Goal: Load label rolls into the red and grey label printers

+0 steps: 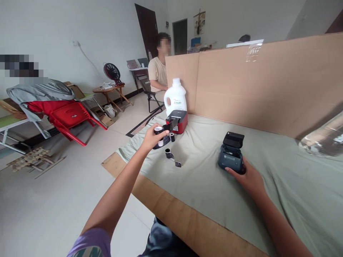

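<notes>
My left hand is closed on a roll of black tape, with a loose dark strip reaching toward a red-and-black box-shaped device. My right hand grips the side of a small dark label printer, which rests on the cloth. The printer's lid is raised, and its compartment faces up; what lies inside is hard to make out. Between the hands, a small black roll lies with its end unwound. Another small roll sits near the red device.
A white jug stands behind the red device. A tall cardboard panel borders the far side of the cloth. Clear plastic packaging lies at the right. Beyond the table are a seated person, a red chair and a fan.
</notes>
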A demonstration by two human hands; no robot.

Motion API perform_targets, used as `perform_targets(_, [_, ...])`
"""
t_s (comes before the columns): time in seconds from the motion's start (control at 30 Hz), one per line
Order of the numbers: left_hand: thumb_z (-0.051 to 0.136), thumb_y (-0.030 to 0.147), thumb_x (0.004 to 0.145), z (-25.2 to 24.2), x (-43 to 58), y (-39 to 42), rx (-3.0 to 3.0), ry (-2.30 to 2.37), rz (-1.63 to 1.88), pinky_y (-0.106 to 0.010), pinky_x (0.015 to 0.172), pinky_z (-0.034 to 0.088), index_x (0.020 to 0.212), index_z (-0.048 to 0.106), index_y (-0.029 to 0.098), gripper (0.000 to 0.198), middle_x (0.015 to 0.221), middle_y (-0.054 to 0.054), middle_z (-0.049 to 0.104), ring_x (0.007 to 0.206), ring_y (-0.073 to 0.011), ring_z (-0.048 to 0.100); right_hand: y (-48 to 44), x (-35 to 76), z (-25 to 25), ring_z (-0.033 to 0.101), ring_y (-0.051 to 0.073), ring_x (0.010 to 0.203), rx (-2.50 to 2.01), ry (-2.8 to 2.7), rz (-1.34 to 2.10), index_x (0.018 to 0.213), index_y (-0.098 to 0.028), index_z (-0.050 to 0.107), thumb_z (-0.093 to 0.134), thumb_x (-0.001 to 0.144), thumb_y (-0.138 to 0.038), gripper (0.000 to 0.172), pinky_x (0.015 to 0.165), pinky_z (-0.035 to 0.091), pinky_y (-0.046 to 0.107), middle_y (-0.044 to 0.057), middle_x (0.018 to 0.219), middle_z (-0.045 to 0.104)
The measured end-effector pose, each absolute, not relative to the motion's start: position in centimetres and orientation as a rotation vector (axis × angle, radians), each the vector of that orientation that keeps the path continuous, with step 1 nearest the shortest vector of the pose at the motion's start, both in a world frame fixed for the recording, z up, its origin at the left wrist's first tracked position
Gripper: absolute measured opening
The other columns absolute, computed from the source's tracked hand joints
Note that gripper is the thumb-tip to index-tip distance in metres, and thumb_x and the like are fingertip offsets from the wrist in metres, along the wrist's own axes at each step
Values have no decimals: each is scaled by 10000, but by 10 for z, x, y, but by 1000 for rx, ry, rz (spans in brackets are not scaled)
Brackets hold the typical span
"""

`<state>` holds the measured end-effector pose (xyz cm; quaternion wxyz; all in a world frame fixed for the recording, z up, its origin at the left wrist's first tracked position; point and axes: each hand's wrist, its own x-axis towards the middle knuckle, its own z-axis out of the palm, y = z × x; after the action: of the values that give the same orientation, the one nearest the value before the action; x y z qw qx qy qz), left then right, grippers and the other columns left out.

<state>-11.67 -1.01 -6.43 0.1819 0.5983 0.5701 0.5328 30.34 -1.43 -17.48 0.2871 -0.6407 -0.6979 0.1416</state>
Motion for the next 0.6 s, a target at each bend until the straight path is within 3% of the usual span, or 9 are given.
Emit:
perform_targets(0.23, [732,476,781,-102,-152,-30,1661,1699,1458,-238,632,396,872,590,195,328,792,16,546,702,-126,488,-13,303,-174,661,333,756,-1745,-1839,427,1315,-274,546,678,728,-694,734,622,484,419,99,919,723])
perform_targets(0.6, [713,467,784,-124,-151,-26,1625,1687,1493,-243,675,402,901,575,197,325,797,23,543,713,-123,488,-15,301,-171,661,319,759,-1790,-1834,390,1312,-230,558,676,730,-688,750,624,478,399,107,896,711])
